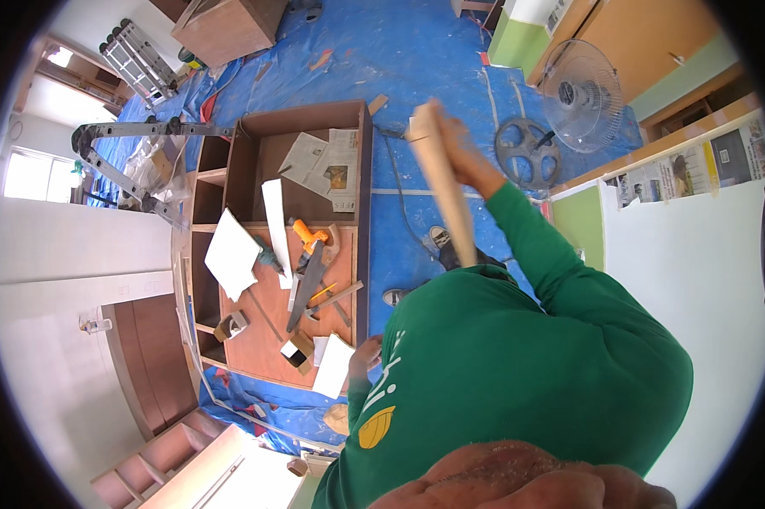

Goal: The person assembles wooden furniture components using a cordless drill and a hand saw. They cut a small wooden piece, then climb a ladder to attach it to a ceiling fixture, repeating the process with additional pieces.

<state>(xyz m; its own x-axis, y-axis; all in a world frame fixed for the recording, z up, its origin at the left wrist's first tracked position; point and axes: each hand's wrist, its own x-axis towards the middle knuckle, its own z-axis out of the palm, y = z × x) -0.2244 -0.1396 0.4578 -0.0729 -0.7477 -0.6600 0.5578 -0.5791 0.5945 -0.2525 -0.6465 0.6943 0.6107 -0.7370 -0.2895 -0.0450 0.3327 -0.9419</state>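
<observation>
My right hand (463, 157), out at the end of a green sleeve, is closed round the far part of a long pale wooden board (442, 182). The board's near end comes back to my chest. Low beside my body, my left hand (365, 353) shows only in part; its fingers are too hidden to read. It is close to a white sheet (335, 366) at the edge of a brown wooden cabinet (364, 187) lying on the floor. On the cabinet's panel lie an orange-handled handsaw (307, 287), a yellow pencil (323, 291) and a wooden strip (337, 296).
More white pieces (232, 257) and a small open box (297, 351) lie on the cabinet. Newspaper (321, 165) lines its open bay. A folding ladder (136, 131) stands left, a fan (579, 95) with a round base far right. Blue sheeting (331, 59) covers the floor.
</observation>
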